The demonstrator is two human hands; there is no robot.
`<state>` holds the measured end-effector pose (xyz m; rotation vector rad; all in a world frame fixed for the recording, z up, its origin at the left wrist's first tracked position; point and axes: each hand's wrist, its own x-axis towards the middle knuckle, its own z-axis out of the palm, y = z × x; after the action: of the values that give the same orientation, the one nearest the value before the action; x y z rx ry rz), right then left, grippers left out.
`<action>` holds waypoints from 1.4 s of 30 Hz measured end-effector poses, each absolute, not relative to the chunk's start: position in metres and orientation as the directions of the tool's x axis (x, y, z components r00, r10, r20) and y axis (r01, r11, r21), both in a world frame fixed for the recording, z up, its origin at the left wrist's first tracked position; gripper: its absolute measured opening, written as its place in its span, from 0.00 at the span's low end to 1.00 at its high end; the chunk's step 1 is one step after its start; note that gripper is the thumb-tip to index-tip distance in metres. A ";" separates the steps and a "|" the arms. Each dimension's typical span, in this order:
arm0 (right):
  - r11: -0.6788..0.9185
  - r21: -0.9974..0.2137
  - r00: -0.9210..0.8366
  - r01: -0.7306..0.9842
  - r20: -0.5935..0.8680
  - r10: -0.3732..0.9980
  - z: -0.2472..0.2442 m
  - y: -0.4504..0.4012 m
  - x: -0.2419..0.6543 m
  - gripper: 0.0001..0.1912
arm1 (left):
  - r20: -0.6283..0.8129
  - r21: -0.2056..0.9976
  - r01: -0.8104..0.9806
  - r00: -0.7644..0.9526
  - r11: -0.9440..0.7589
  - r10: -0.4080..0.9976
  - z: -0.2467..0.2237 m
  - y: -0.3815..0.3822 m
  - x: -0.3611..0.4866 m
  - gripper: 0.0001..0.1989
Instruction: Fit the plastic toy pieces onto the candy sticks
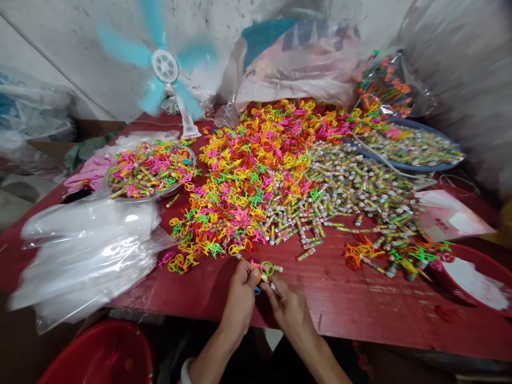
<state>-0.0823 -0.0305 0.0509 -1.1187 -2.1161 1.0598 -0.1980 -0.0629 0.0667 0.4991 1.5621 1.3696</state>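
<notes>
My left hand point(243, 290) is closed, thumb against fingers, on several small coloured plastic pieces point(266, 268) in pink, green and orange. Facing it, my right hand point(291, 304) is closed in a pinch at a small printed tube point(273, 286) beside those pieces. A blue piece point(257, 290) shows between the two hands. Both hands are over the front edge of the red table point(340, 298). Just beyond them lies a big heap of plastic pieces point(236, 186) in yellow, pink, orange and green. To its right spreads a pile of printed tubes point(356, 184).
Clear plastic bags point(96, 240) lie at left, before a bowl point(154, 196) of mixed pieces. A fan point(165, 66) spins behind. A blue tray point(440, 166) holds tubes at right. A red basin point(492, 266) stands front right; a red tub point(100, 352) is below the table.
</notes>
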 end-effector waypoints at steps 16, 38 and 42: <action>0.525 -0.676 -0.538 0.516 0.221 0.813 0.046 -0.047 -0.077 0.18 | -0.249 0.952 0.029 -0.506 0.304 0.826 0.060 -0.066 -0.191 0.10; 0.180 -0.784 0.011 0.594 0.232 0.973 0.053 0.031 0.008 0.23 | 0.105 0.873 0.467 -0.465 0.143 0.879 0.062 -0.059 -0.217 0.10; 0.369 -0.425 -0.077 0.827 0.564 0.822 0.051 0.045 0.015 0.21 | 0.252 0.640 0.741 -0.452 0.203 0.856 0.062 -0.053 -0.230 0.14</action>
<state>0.0148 0.0448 0.0513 -1.4333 -1.8720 -0.0073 -0.2304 -0.0527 0.0618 1.5483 2.3079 1.0827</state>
